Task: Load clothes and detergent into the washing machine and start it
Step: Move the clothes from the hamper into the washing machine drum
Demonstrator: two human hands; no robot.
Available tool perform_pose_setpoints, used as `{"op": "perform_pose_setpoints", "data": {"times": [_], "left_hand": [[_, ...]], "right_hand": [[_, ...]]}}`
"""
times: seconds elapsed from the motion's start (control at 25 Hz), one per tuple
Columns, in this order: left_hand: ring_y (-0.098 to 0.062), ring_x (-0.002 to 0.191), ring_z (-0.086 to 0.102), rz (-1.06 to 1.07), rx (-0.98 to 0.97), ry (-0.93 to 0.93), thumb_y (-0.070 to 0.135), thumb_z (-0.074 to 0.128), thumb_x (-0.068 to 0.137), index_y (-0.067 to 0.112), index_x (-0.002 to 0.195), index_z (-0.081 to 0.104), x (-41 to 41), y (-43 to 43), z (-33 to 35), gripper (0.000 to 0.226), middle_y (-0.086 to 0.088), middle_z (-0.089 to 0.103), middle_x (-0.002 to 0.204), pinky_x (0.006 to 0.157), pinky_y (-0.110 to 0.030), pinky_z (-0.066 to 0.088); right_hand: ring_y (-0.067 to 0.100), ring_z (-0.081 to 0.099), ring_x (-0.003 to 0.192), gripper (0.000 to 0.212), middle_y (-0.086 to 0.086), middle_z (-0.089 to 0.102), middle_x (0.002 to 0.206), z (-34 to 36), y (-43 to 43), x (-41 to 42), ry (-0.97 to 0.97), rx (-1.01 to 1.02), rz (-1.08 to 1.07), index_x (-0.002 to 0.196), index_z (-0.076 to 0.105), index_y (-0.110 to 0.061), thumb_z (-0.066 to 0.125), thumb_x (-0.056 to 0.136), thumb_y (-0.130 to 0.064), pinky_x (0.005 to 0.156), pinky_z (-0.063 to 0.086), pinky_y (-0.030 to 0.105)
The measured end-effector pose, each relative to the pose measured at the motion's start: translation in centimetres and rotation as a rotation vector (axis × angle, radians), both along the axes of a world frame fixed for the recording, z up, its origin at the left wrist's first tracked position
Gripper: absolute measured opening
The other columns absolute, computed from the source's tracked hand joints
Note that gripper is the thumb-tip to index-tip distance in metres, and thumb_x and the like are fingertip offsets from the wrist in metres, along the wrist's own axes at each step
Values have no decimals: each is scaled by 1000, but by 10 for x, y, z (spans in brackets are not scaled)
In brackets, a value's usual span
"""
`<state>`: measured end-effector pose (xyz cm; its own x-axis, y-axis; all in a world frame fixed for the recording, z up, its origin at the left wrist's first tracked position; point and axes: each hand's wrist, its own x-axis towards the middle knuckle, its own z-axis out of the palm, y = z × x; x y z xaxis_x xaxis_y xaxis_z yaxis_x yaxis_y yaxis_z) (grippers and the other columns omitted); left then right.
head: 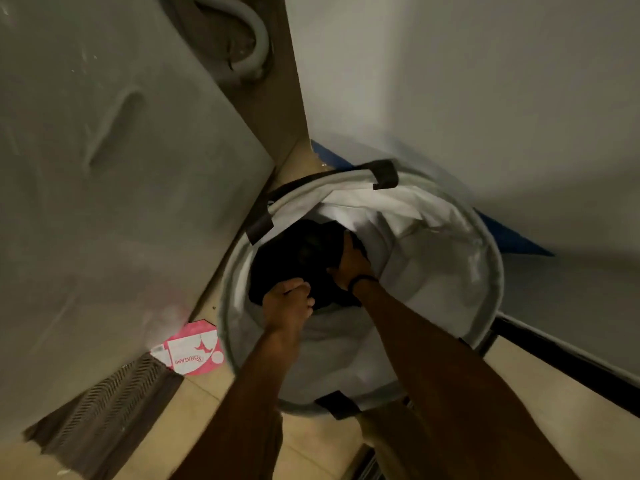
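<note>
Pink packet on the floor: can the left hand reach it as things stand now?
Probably yes, but not at once. The left hand grips the dark garment inside the hamper; the pink packet lies uncovered outside its rim, on that side.

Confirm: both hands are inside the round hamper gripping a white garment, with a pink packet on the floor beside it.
Wrong colour: the head view shows the left hand and right hand inside the round hamper gripping a black garment, not white, with the pink packet on the floor beside it.
</note>
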<state>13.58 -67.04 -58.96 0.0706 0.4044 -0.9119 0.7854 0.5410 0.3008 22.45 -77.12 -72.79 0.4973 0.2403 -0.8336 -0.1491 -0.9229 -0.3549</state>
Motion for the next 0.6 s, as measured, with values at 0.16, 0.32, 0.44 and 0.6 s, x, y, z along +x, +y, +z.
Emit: {"op": "perform_pose_setpoints", "data": {"times": [0.16,0.32,0.44,0.6], "left_hand": [[-16,76,61,43,-22,39,11,54,99,8,107,62,-9,-1,22,12,-8,65,103,76,-27,55],[-18,94,65,91,-184,71,64,65,80,22,123,60,-7,0,80,61,-1,67,111,72,-31,57],[-25,103,64,166,-290,89,66,68,75,25,126,60,-2,-1,135,66,-4,69,112,75,-35,56],[-25,97,61,150,-233,-14,39,54,97,14,118,56,14,6,249,32,-6,64,102,75,-34,53]], "right_hand": [[35,63,93,20,18,65,96,53,2,-25,1,99,-33,92,63,-7,61,90,-27,78,51,40],[24,59,66,26,10,59,66,203,-10,-52,126,343,-504,60,54,-12,66,81,-5,64,49,34],[33,69,91,4,16,72,91,297,-33,-57,369,487,-807,82,70,-7,73,82,-5,85,57,43],[31,68,93,34,17,70,96,385,-42,-61,66,309,-751,98,66,-2,72,87,-33,80,57,42]]}}
